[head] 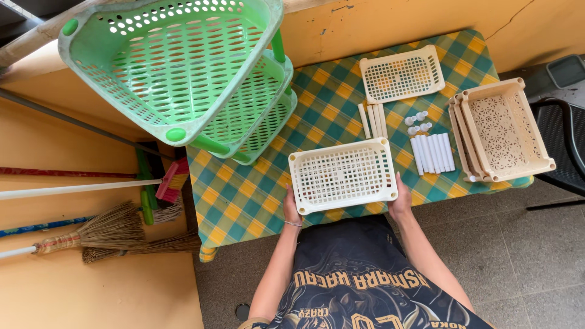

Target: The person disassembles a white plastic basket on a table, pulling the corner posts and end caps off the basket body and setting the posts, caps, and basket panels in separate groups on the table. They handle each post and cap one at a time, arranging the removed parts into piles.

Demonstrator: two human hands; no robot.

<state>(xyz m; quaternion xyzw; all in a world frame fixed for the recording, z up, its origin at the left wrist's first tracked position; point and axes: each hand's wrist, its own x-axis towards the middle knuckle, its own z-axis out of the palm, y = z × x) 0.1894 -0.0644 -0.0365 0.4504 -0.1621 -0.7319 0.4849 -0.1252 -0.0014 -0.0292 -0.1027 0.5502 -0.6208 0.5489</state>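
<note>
A cream perforated plastic basket (342, 175) lies flat near the front edge of a table covered in a green and yellow checked cloth (244, 195). My left hand (291, 210) grips the basket's near left corner. On the near right side my right hand (400, 201) grips its edge. Behind the basket lie three cream tubes (372, 120), a row of several white tubes (432, 153) and a few small white caps (418, 122).
A second cream basket (401, 74) lies at the table's far side. Stacked cream trays (503, 129) sit at the right end. A green three-tier plastic rack (183, 73) stands at the left. Brooms (109, 228) lean beside it. A dark chair (563, 146) stands at the right.
</note>
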